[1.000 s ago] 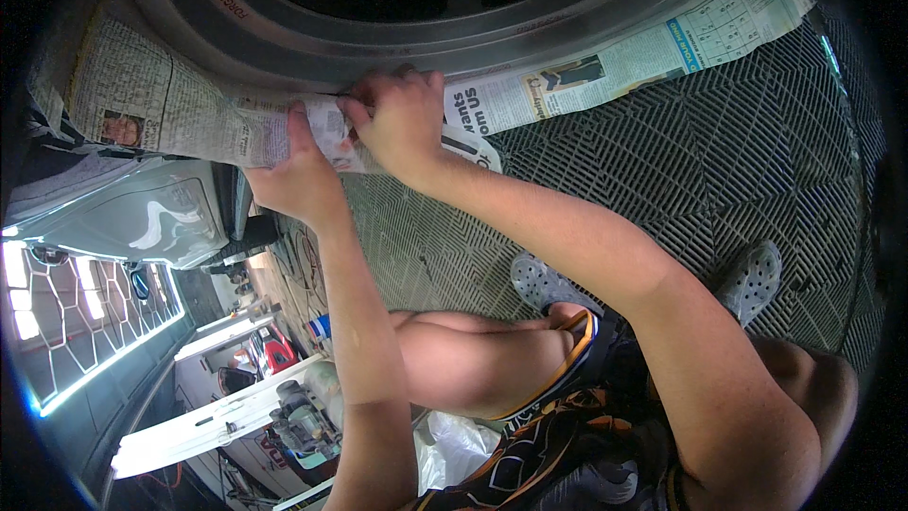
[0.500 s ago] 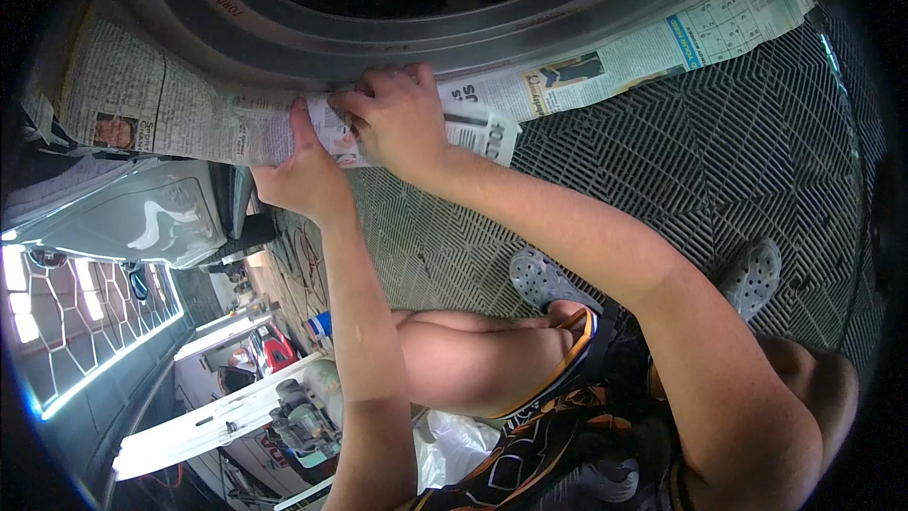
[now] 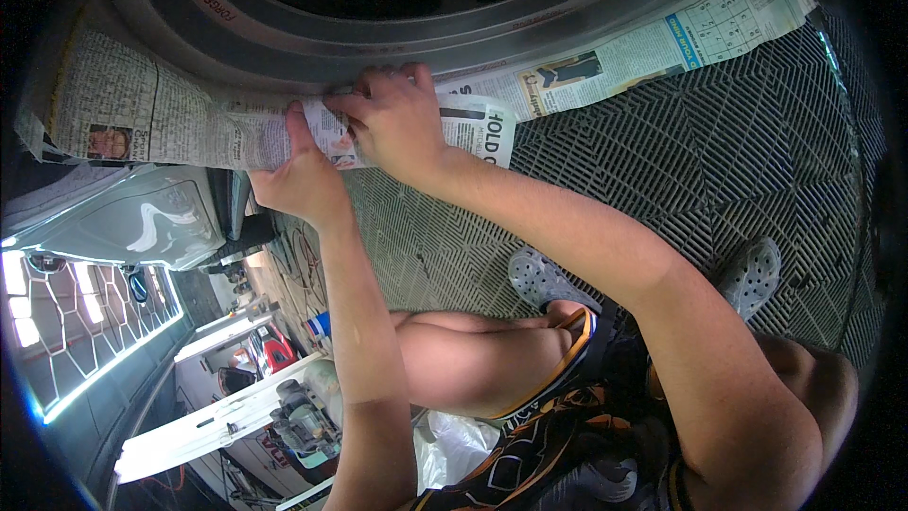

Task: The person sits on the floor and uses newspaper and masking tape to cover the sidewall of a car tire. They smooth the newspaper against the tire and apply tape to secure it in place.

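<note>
Left hand (image 3: 301, 182) pinches the newspaper (image 3: 180, 118), thumb uppermost, along the wheel rim (image 3: 326, 45). Right hand (image 3: 392, 123) just beside, fingers curled at the paper's rim-side edge; grip unclear. Best: hold paper taut, press edge flush, smooth creases.

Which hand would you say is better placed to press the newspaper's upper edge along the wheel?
Probably the right hand: its fingers are at the upper edge of the newspaper, beside the wheel. The left hand sits lower, its thumb lying over the newspaper.
</note>
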Demonstrator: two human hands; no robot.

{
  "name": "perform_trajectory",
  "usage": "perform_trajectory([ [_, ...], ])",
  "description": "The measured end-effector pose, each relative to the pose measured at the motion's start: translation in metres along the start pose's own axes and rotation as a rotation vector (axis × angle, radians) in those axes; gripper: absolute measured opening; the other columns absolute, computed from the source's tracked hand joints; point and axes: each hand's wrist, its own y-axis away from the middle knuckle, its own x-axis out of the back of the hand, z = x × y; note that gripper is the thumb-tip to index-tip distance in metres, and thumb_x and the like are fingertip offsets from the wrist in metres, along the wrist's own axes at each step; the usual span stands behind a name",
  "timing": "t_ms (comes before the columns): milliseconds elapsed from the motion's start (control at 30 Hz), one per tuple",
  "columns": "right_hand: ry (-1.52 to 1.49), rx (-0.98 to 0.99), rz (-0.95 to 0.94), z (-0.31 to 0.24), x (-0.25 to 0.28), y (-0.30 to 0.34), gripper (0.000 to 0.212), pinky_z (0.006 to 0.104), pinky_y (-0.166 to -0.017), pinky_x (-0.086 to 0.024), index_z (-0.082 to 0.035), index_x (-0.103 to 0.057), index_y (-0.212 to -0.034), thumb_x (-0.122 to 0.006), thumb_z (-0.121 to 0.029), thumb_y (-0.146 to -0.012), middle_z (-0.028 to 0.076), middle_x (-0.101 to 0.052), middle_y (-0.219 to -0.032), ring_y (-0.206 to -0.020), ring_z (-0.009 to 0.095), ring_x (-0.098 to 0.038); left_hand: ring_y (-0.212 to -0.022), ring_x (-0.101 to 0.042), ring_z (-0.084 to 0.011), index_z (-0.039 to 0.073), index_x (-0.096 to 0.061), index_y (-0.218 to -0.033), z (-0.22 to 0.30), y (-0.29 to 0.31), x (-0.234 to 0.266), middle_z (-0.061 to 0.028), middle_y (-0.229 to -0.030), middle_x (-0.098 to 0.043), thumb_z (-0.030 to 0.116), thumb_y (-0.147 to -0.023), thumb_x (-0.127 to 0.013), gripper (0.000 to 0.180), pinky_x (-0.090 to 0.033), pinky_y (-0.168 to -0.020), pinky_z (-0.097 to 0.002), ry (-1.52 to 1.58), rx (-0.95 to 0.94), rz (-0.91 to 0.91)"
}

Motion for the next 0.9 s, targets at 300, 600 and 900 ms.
perform_trajectory([
  [300, 0.043, 0.003, -0.003, 0.0017, -0.0004, 0.0022, 0.027, 0.0418, -0.088, -0.036, -0.026, -0.081, -0.104, -0.074, -0.019, -0.078, 0.000, -0.065, -0.090, -0.089, 0.019, -0.064, -0.082, -0.072, -0.0171, -0.007, -0.071, -0.106, -0.0002, 0.0006, -0.0019, -0.0113, -0.100, -0.077, 0.006, -0.086, -0.081, 0.026, -0.057, -0.074, -0.0303, 0.066, 0.056, -0.005],
  [600, -0.001, 0.014, 0.035, 0.0059, -0.0014, 0.0044, 0.025, 0.0439, -0.092, -0.037, -0.026, -0.082, -0.098, -0.077, -0.019, -0.075, -0.001, -0.065, -0.089, -0.089, 0.019, -0.063, -0.084, -0.071, -0.0176, -0.007, -0.071, -0.108, -0.0041, 0.0006, -0.0017, -0.0122, -0.102, -0.077, 0.006, -0.086, -0.081, 0.027, -0.057, -0.075, -0.0307, 0.095, 0.062, -0.013],
  [900, -0.067, -0.029, 0.039, 0.0066, -0.0032, 0.0062, 0.025, 0.0442, -0.094, -0.035, -0.024, -0.082, -0.099, -0.074, -0.016, -0.077, 0.000, -0.066, -0.090, -0.088, 0.021, -0.063, -0.085, -0.071, -0.0179, -0.008, -0.070, -0.107, -0.0041, 0.0013, -0.0002, -0.0132, -0.102, -0.076, 0.007, -0.085, -0.082, 0.029, -0.056, -0.076, -0.0309, 0.085, 0.114, -0.029],
])
